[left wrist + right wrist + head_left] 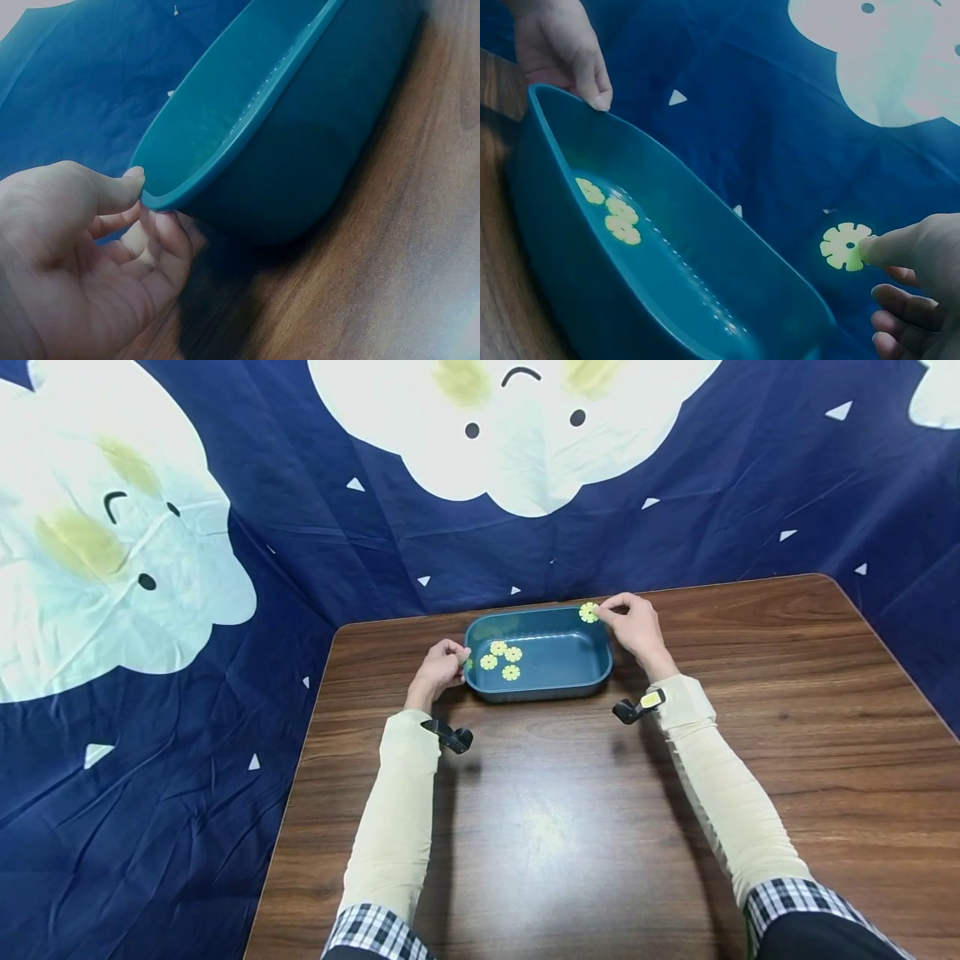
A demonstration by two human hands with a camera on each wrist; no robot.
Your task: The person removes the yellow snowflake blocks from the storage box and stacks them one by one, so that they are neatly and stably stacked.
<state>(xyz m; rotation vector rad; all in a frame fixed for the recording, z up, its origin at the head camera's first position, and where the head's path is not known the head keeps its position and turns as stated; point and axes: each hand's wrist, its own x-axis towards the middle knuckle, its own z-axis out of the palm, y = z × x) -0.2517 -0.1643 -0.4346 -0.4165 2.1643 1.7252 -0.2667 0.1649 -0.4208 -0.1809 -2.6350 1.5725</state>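
A teal oval-cornered plastic basin (558, 664) stands on the table. My left hand (438, 670) pinches its left rim, thumb over the edge and fingers under it, as the left wrist view shows. My right hand (634, 627) holds a yellow flower-shaped notched disc (845, 246) between thumb and fingertips. It is above the basin's back right corner in the head view. The disc has a small hole in its middle. Several matching yellow discs (511, 672) lie on the basin floor toward its left side.
The brown wood-grain table (540, 810) has its back edge just behind the basin. A dark blue curtain (360, 560) with white cloud faces and small triangles hangs behind and to the left.
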